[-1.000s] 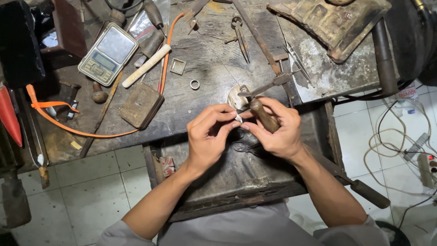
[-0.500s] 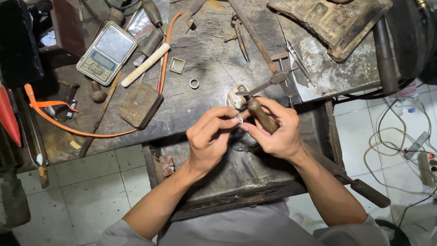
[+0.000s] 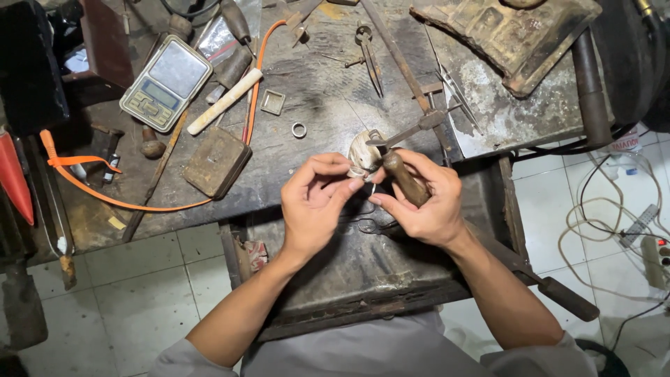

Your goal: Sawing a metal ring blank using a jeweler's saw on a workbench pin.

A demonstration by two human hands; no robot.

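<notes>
Both hands meet right at the bench edge: left hand point(image 3: 317, 202) pinches a small silver ring point(image 3: 357, 172) between thumb and fingertips, right hand point(image 3: 419, 202) is wrapped around a wooden-handled tool point(image 3: 403, 178) whose tip meets it. Honestly, I'd keep that ring braced on the worn bench peg point(image 3: 364, 149) and use short, light strokes. Another ring point(image 3: 299, 130) and a pocket scale point(image 3: 166, 82) sit further back.

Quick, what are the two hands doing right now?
Left hand: closed, fingertips pinching a small silver ring.
Right hand: closed around a wooden-handled tool, its tip at the ring.
</notes>
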